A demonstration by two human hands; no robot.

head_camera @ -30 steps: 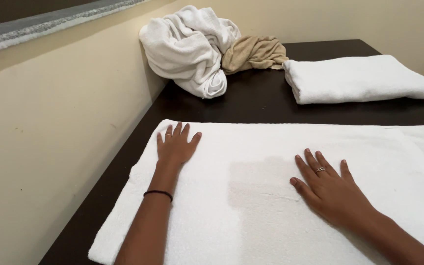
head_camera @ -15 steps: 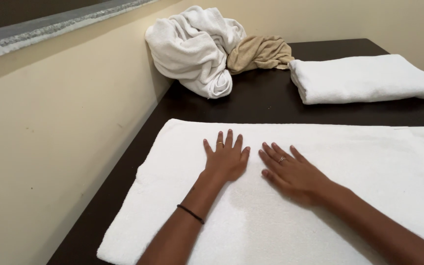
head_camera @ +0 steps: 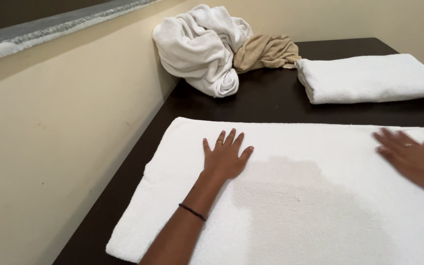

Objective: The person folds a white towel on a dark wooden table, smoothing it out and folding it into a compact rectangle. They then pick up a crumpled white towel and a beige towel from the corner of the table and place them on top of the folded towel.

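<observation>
Closest to the camera, a large white towel lies spread flat over the near part of the dark table, reaching from the table's left edge out past the right border of the view. Its left corner sits just short of the table's near edge, and a faint greyish patch shows in the middle of the cloth.

The left hand rests palm down on the left half of the spread towel, fingers stretched and fanned apart, so its grip is wide and holds nothing; it only presses on the cloth. A ring shows on one finger and a thin dark band circles the wrist. The right hand lies flat on the towel too, far over at the right edge of the view and well apart from the left; it is slightly blurred, its fingers extended, its grip likewise wide with nothing held, and a ring shows here as well.

Beyond the towel runs a bare strip of the dark tabletop. Farther back on the right sits a folded white towel, neat and thick. At the far left corner, against the cream wall, a crumpled heap of white cloth is piled, and a bunched tan cloth lies just beside it, touching it, between the heap and the folded towel.
</observation>
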